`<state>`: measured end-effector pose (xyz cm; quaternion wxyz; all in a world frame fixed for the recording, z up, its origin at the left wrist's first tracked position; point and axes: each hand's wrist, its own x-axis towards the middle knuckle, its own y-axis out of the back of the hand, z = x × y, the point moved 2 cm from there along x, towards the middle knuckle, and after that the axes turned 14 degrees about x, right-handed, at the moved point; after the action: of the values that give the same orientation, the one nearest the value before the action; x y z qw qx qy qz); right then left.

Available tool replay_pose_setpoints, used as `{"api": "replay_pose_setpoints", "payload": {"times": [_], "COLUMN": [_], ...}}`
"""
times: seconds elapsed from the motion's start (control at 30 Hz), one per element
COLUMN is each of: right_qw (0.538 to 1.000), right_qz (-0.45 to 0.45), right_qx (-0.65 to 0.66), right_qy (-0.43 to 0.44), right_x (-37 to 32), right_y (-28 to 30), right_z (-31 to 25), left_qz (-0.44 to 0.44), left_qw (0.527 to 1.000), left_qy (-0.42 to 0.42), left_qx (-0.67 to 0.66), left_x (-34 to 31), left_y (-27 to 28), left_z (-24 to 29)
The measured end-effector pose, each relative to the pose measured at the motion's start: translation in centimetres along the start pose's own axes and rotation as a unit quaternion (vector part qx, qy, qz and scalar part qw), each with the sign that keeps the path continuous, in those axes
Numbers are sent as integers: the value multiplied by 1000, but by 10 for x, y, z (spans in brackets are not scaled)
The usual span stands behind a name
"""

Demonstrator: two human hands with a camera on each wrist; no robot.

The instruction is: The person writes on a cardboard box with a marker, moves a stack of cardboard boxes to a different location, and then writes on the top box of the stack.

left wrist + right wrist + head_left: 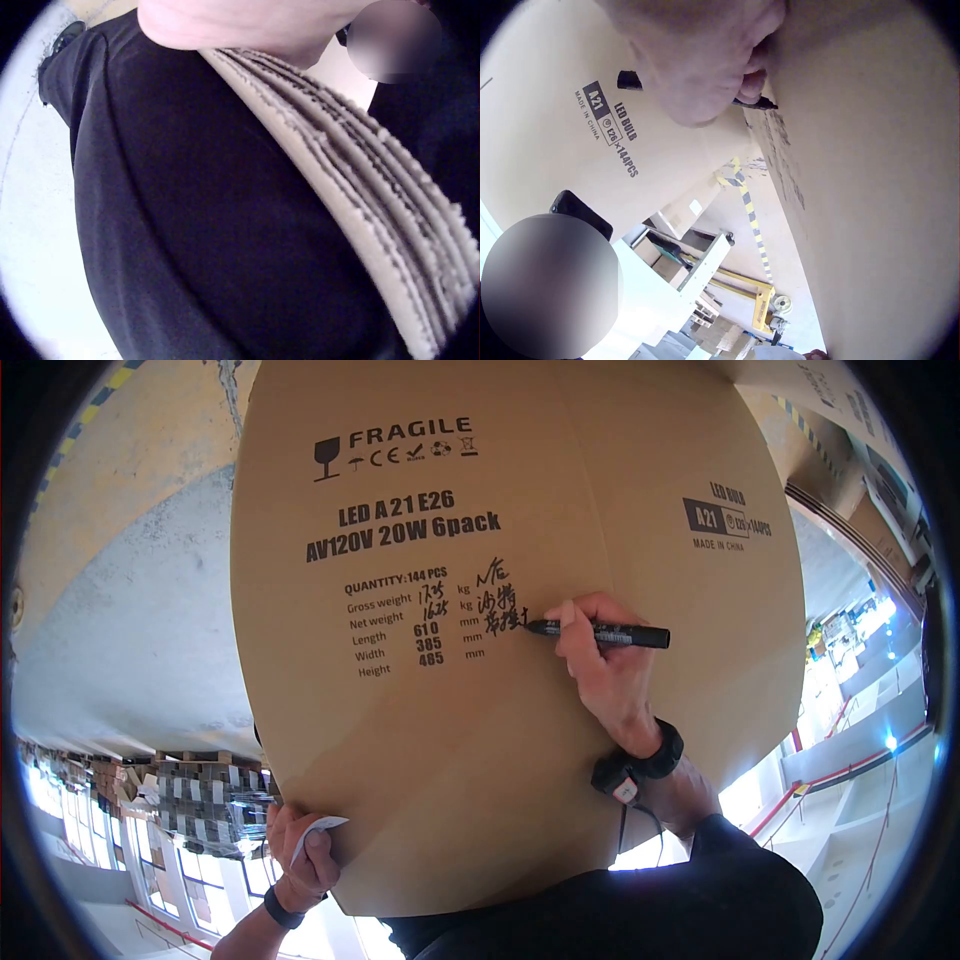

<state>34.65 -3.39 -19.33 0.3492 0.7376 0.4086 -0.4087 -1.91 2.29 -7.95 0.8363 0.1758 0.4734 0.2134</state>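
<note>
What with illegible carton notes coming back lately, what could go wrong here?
The left hand grips the carton only at its lower edge, with a paper slip pinched in too; it may shift under the marker and skew the strokes. The right hand, writing beside the handwriting, might smear it.

The left hand's (300, 860) fingertips are out of sight behind the carton's (480, 790) lower edge (the thumb lies in front). The marker's (625, 634) barrel is covered between the right hand's (605, 665) fingers; the handwriting (497, 598) just beyond its tip is too small to read
</note>
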Motion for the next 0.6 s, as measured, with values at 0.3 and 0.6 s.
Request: {"api": "replay_pose_setpoints", "payload": {"times": [0.3, 0.6], "right_qw": [998, 996], "right_qz": [48, 71], "right_qx": [15, 62], "right_qy": [26, 2], "right_x": [2, 2], "right_y": [1, 1], "right_z": [2, 4], "left_qz": [4, 12], "left_qw": [1000, 1000], "left_qy": [-6, -6], "left_qx": [3, 2], "left_x": [0, -1], "left_y": [1, 1], "left_z": [1, 1]}}
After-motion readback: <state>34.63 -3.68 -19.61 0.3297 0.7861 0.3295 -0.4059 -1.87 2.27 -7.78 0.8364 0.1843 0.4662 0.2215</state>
